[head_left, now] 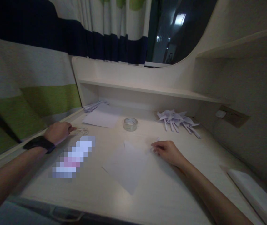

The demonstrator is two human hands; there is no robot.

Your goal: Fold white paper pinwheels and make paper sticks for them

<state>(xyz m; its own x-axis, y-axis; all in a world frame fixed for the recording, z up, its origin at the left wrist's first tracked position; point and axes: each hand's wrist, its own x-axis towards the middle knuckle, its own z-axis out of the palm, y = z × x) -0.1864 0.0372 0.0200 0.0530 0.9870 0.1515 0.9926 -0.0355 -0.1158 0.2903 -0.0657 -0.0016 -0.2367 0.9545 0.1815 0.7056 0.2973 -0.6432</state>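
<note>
White paper sheet (131, 168) centre stage, lying flat on the desk (96, 187) between the two hands, one corner aimed at the near edge, probably set there so either hand can get to it. Over to the left hand (57, 132), dark band (39, 143) on the wrist: it's out at a small tangle of pale strands (82, 131), fingers drawn together at its edge, though whether they grip any strand cannot be told. Across to the right hand (167, 151), just beside the sheet, thumb and forefinger bent close as if pinching; something pale shows at the tips, too blurred to call a firm grasp. Behind, a clear tape roll (130, 124) lies on its side face, opening up, perhaps so it won't roll off. Back left, spare sheets (103, 116) lie beside thin white paper sticks (91, 107); back right, paper pinwheels (174, 118) cluster with their stems toward the person, likely parked there to keep their folded vanes from being crushed.
</note>
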